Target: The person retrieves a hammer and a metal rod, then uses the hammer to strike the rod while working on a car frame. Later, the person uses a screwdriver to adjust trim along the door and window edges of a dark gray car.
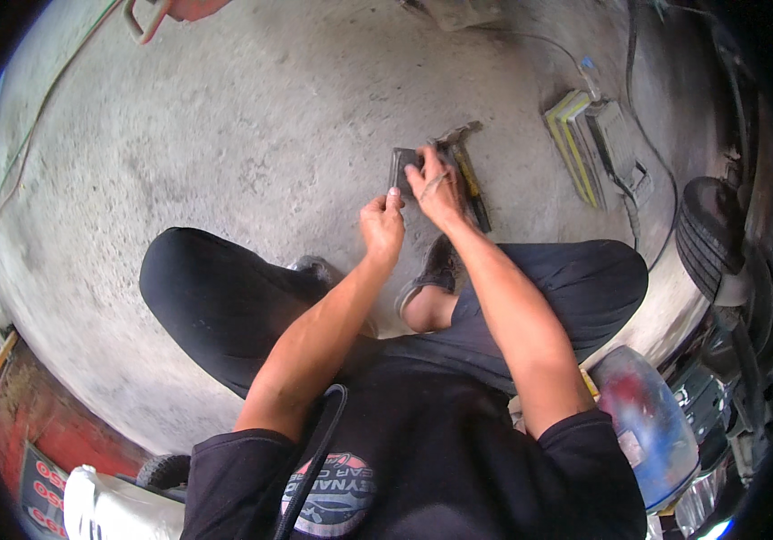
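Observation:
Ahead of my feet, a dark, flat rectangular piece (402, 162) is held just over the concrete floor. My left hand (383, 223) pinches its near left edge, thumb on top. Bent over its right side are the fingers of my right hand (436, 184), which hide part of it; the kind of piece does not show. A hammer (469, 171) with a yellow and black handle lies immediately right of my right hand, its metal head pointing away from me.
Yellow-edged stacked flat items (575, 148) lie to the right, beside a cable (652, 135). Farther right stands a tyre (709, 229). A clear blue-stained plastic container (647, 423) is by my right elbow. At far left a hose (40, 117) runs along the floor.

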The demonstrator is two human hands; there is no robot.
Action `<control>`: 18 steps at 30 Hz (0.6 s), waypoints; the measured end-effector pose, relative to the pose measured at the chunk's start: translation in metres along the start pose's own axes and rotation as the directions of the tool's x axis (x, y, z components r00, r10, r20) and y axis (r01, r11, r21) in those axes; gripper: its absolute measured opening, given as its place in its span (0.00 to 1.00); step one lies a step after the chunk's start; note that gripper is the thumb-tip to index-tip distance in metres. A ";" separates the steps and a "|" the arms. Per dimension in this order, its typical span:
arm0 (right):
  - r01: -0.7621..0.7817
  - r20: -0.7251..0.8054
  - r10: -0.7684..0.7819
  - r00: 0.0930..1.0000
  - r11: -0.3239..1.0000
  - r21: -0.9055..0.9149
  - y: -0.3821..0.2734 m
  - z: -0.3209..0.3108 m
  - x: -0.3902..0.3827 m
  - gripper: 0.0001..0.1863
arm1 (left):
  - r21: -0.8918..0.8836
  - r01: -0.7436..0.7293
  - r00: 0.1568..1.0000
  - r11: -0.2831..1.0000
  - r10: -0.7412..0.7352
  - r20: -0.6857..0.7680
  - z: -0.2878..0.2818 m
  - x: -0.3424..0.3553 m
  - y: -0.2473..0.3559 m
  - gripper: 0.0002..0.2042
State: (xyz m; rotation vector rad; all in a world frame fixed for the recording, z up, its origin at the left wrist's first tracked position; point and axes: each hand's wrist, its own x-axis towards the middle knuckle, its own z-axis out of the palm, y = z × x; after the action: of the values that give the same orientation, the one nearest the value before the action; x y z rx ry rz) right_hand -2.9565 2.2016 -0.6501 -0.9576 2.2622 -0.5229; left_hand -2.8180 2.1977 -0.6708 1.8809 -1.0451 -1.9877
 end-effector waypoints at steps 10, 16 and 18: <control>-0.279 0.055 0.311 0.949 0.908 -0.312 0.075 -0.045 -0.001 0.21 | 0.071 0.158 0.985 0.985 -0.162 0.057 0.015 0.017 -0.016 0.18; -0.153 0.085 0.161 0.983 0.984 -0.094 0.040 -0.065 0.014 0.19 | 0.297 0.103 0.994 0.949 -0.107 -0.005 0.019 0.023 -0.026 0.20; -0.105 0.108 0.105 0.989 0.994 -0.007 0.023 -0.077 0.013 0.17 | 0.269 0.122 0.992 0.955 -0.124 -0.010 0.018 0.023 -0.027 0.20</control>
State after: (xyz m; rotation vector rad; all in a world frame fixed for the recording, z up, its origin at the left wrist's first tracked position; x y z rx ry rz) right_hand -3.0270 2.2158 -0.6121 -0.8416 2.2021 -0.4135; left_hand -2.8300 2.2093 -0.7068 2.1244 -1.2876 -2.0043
